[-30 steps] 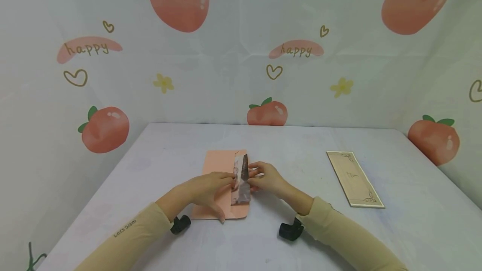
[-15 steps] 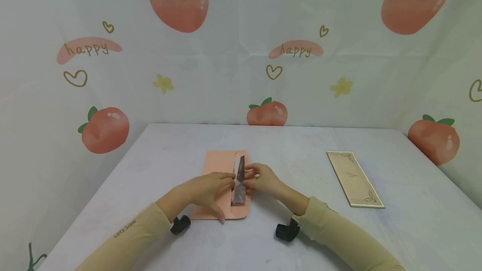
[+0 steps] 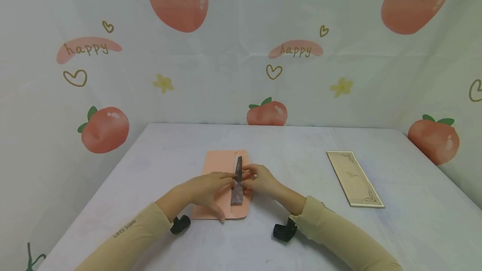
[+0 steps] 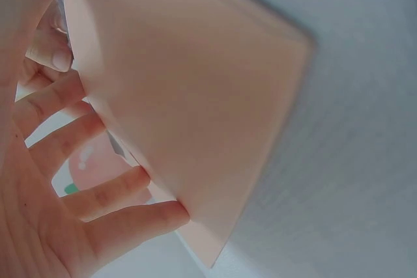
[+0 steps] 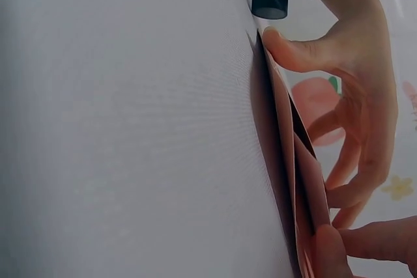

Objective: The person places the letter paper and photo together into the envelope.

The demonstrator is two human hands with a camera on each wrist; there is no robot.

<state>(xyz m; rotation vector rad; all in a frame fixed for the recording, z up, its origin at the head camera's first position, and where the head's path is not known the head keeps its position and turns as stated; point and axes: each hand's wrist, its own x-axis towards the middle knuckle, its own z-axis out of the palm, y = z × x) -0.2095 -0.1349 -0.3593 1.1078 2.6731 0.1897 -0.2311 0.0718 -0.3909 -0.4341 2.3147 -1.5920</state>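
A peach-pink envelope [image 3: 218,161] lies upright on the table in the head view, its mouth toward the right. Out of the mouth shows a narrow strip of a glossy picture card [image 3: 237,197]; its left part is hidden inside. My left hand [image 3: 208,189] rests on the envelope, thumb spread toward the near edge. In the left wrist view its fairly straight fingers [image 4: 124,190] touch the envelope's edge. My right hand [image 3: 264,180] pinches the card's right edge between thumb and fingers. In the right wrist view the envelope's layers [image 5: 272,115] stand slightly apart.
A tan rectangular card [image 3: 354,179] with a light border and corner ornaments lies at the right of the white table [image 3: 301,145]. Black wrist cameras [image 3: 180,224] sit below both hands. A fruit-patterned backdrop [image 3: 226,74] hangs behind.
The right hand has moved a little to the left with the picture card. Less of the card shows outside the envelope. My left hand and the envelope have stayed put.
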